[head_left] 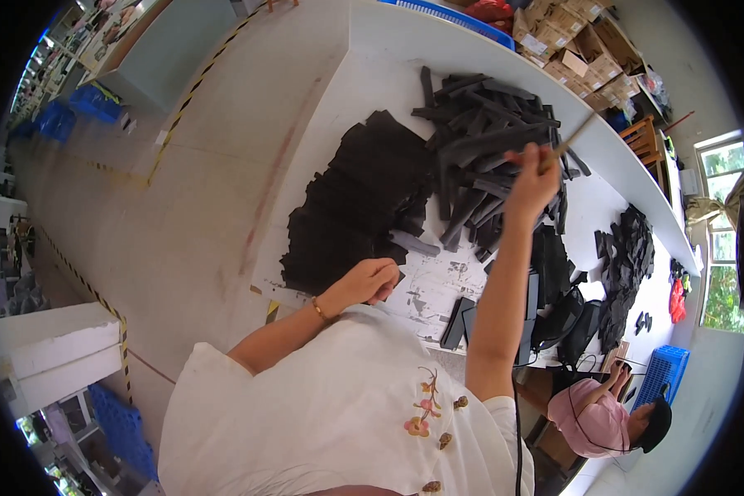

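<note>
My right hand (533,186) is raised over a heap of dark grey and black strips (500,124). Its fingers are closed around a thin tan stick (572,140), which slants up to the right and looks blurred. My left hand (370,281) is curled closed at the near edge of the table; whatever its fingers may hold is hidden. Just beyond it lies a short, lighter grey strip (415,243). Flat black pieces (355,194), overlapping in rows with ragged edges, spread across the left part of the table.
Black bags (560,318) and dark flat pieces (456,322) lie right of me. Farther along the white table (426,285) is another black pile (624,264). A person in pink (591,417) works there beside a blue crate (663,372). Cardboard boxes (583,54) stand behind the raised table border.
</note>
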`<state>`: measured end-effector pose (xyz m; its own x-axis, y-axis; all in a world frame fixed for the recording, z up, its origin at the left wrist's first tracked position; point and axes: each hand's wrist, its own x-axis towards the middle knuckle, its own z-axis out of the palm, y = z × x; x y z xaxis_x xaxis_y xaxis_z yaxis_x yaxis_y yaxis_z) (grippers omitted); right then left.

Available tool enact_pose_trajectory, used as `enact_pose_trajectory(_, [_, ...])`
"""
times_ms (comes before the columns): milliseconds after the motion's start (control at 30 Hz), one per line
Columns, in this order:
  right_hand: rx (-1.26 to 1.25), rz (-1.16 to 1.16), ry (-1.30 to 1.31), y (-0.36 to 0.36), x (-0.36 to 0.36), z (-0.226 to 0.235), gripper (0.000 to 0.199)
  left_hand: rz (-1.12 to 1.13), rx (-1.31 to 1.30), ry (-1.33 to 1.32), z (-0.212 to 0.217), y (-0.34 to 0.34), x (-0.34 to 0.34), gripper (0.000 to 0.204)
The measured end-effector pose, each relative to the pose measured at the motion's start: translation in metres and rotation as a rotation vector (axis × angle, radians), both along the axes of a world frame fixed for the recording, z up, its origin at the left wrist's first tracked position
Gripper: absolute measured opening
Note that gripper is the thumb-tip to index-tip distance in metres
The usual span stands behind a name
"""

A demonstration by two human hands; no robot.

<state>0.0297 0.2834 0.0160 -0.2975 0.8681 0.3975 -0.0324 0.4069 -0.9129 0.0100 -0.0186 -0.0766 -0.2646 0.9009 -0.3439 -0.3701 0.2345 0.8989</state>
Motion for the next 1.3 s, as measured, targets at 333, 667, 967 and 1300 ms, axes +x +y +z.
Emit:
enact_pose_trajectory(333, [-0.378, 0.32, -0.439, -0.067, 0.102, -0.13, 0.023, 0.397, -0.097, 0.936, -0.049, -0.052, -0.036, 0.01])
enact_pose_trajectory(667, [-0.244, 0.43, -0.732, -0.121, 0.2, -0.132, 0.022, 0.338, 0.156, 1.375, -0.04, -0.008, -0.071, 0.013])
enact_pose_trajectory(967, [-0.082, 0.628, -0.871, -0.137, 0.214, -0.118, 0.018, 0.264, 0.085, 1.287, -0.053, -0.029, -0.041, 0.01])
enact_pose_trajectory(1300, [-0.043, 0.737, -0.913, -0.143, 0.21, -0.122, 0.018, 0.286, -0.063, 1.247, -0.072, -0.078, -0.048, 0.009])
